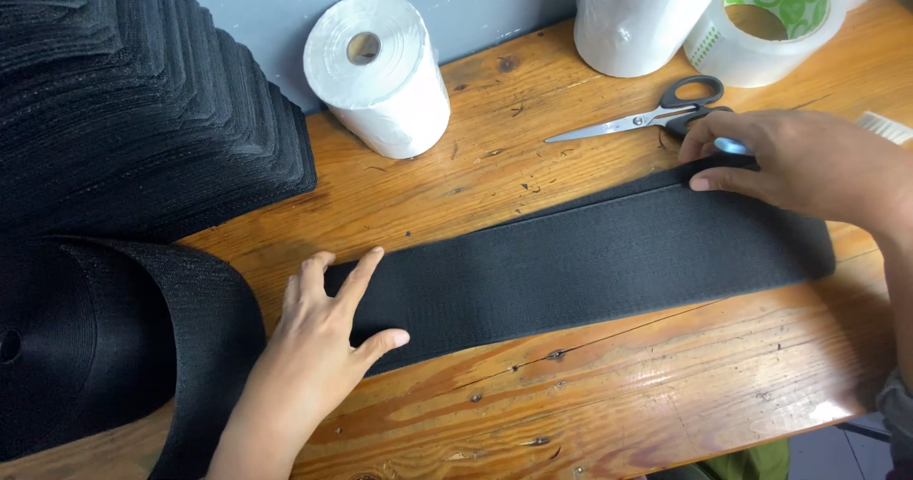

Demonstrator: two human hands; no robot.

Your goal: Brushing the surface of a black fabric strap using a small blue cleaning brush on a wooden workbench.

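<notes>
Evidently we were smoothing the strap [590, 261] flat across the table [666, 385]: left hand [328, 333] splayed open on one end, right hand [789, 161] pinching the far edge; aligning seemed next.

A clear roll of packing tape [766, 21] with a white inner core printed in green ring patterns stood at the far right of the wooden worktop [609, 394], just beside a white paper roll wrapped in clear plastic film [635, 14]. No signs or screens showed.
</notes>
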